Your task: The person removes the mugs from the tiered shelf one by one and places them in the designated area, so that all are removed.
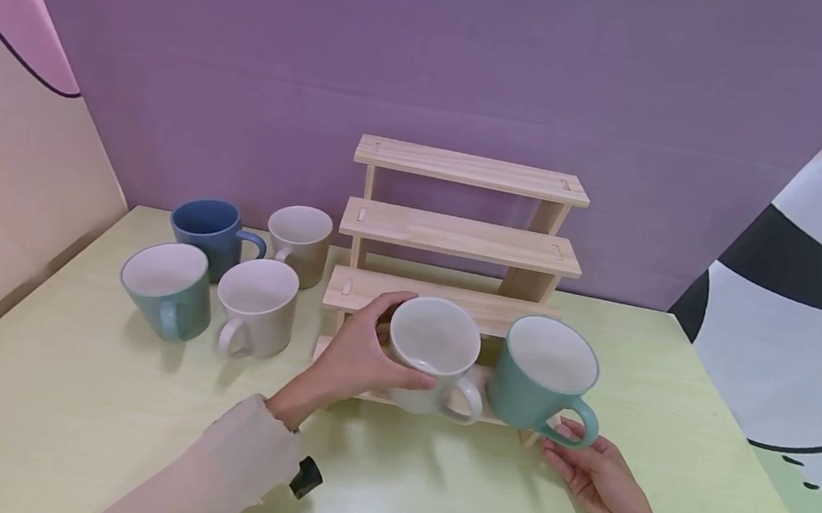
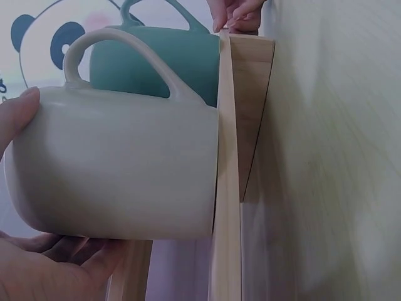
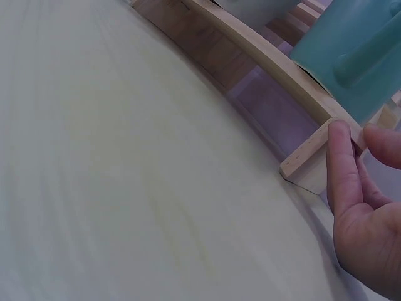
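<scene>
My left hand (image 1: 361, 353) grips a white mug (image 1: 421, 391) by its sides, thumb in front and fingers behind. In the left wrist view the base of this white mug (image 2: 125, 163) meets the lowest board of a stepped wooden stand (image 1: 451, 234). Beside it, on the same board, a teal mug (image 1: 528, 390) stands with its handle toward the front right. At that board's right end my right hand (image 1: 601, 481) pinches the corner between thumb and fingers, just below the teal mug; the right wrist view shows the fingers (image 3: 343, 166) against the board's end.
On the table (image 1: 48, 419) to the left stand a blue mug (image 1: 212, 244), a beige-grey mug (image 1: 306, 255), a green mug (image 1: 176, 307) and an off-white mug (image 1: 265, 320). A purple backdrop (image 1: 432, 58) rises behind the stand. A dark object (image 1: 306, 478) shows at my left sleeve.
</scene>
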